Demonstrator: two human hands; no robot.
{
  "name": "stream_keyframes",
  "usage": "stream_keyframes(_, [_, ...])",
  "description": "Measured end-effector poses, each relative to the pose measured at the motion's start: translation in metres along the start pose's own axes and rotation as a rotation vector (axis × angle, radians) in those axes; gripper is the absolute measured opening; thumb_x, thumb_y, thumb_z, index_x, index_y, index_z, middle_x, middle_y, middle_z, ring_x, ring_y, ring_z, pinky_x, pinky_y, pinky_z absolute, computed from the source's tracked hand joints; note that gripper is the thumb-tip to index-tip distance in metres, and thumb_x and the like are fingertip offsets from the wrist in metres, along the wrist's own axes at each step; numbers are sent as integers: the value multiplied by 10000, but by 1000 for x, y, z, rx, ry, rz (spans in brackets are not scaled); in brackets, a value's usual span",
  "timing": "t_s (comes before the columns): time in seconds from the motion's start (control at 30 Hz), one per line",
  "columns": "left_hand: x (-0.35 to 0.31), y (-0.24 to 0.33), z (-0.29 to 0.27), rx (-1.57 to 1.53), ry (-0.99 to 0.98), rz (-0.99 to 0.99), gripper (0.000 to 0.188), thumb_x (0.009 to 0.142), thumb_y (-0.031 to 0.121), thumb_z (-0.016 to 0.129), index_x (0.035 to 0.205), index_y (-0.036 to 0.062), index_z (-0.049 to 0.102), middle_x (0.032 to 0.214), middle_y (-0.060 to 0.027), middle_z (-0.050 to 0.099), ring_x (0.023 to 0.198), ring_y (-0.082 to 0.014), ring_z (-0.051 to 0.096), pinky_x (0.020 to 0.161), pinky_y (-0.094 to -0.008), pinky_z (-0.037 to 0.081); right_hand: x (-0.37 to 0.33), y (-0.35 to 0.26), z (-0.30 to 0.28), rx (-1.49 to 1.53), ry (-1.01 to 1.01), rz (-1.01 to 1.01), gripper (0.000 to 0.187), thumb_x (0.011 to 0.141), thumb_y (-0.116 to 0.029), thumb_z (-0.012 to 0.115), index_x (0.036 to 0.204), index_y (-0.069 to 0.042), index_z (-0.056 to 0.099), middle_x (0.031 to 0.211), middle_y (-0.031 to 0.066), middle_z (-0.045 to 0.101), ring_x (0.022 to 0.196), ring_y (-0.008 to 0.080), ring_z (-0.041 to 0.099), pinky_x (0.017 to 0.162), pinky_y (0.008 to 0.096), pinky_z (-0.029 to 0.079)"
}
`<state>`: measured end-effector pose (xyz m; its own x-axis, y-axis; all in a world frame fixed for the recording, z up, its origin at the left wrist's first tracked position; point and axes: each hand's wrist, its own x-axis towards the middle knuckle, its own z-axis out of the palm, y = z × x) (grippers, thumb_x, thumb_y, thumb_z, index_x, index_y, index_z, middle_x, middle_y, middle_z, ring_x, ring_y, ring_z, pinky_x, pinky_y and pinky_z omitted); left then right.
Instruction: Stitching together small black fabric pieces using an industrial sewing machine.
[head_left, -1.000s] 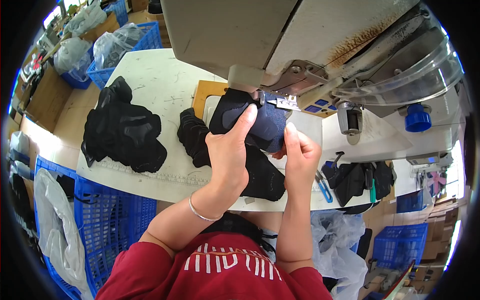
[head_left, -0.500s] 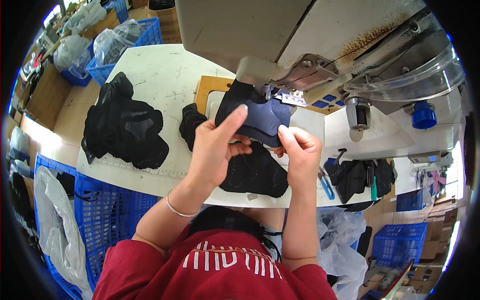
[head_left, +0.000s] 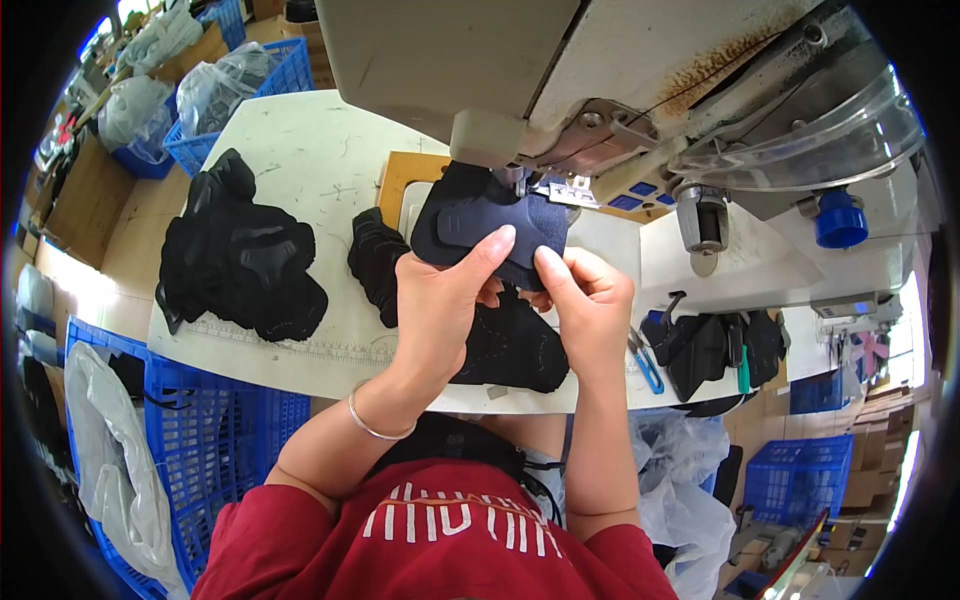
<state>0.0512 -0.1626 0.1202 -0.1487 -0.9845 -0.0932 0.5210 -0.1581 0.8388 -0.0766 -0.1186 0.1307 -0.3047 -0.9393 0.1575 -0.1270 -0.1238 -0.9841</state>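
A dark padded fabric piece with a smooth navy moulded panel (head_left: pixel 475 226) lies under the presser foot (head_left: pixel 511 178) of a sewing machine (head_left: pixel 450 70). My left hand (head_left: pixel 440 310) grips its near edge, thumb on top and fingers underneath. Close to that thumb, my right hand (head_left: pixel 592 315) pinches the near right corner the same way. Beneath my hands, another black fabric piece (head_left: pixel 515 345) rests on the white table (head_left: pixel 300 140). A crumpled black piece (head_left: pixel 375 265) sits just left of my left hand. The fingertips under the edge are mostly hidden.
Black padded pieces (head_left: pixel 245 250) are heaped at the table's left. Blue-handled snips (head_left: pixel 648 365) and black items (head_left: pixel 705 355) lie to the right. Blue crates (head_left: pixel 235 425) stand beside the table, and clear plastic bags (head_left: pixel 680 490) hang by my right side.
The padded piece has turned under the presser foot, and more of its moulded panel shows. My left thumb has moved right along its near edge, closer to my right thumb.
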Motion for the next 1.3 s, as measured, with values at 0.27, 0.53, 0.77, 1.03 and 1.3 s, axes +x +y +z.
stream_keyframes(0.27, [2, 0, -5, 6, -59, -39, 119, 856, 134, 679, 941, 52, 658, 825, -10, 656, 623, -74, 570, 512, -217, 435, 4, 8, -2, 151, -26, -6, 194, 890, -143, 636, 780, 10, 681, 659, 22, 632, 569, 65, 580, 525, 201, 441])
stream_keyframes(0.53, [0, -2, 0, -16, 30, 8, 142, 809, 165, 738, 803, 35, 680, 701, -8, 637, 533, -62, 527, 484, -206, 412, 5, 6, -2, 128, -30, -23, 194, 889, -138, 638, 773, 10, 682, 646, 12, 623, 560, 65, 579, 519, 200, 440])
stream_keyframes(0.77, [1, -3, 6, -16, 41, 36, 163, 813, 179, 738, 770, 37, 671, 658, 2, 616, 508, -48, 509, 456, -196, 383, 8, 4, -3, 166, -14, 17, 193, 885, -133, 642, 758, 8, 679, 644, 7, 612, 549, 62, 567, 510, 202, 443])
stream_keyframes(1.03, [0, -4, 7, 124, -1, 7, 394, 820, 247, 731, 521, 26, 600, 485, 1, 524, 422, -42, 449, 408, -196, 328, 13, 4, 2, 235, 19, 13, 206, 879, -123, 649, 717, 4, 653, 631, -8, 572, 529, 57, 540, 503, 202, 462])
stream_keyframes(1.3, [15, 9, -1, 249, -84, 6, 293, 838, 197, 694, 600, 34, 643, 499, -9, 546, 423, -68, 486, 420, -198, 346, 13, 7, 16, 230, 74, -21, 207, 879, -104, 632, 700, 0, 636, 608, 14, 579, 503, 76, 549, 481, 210, 416])
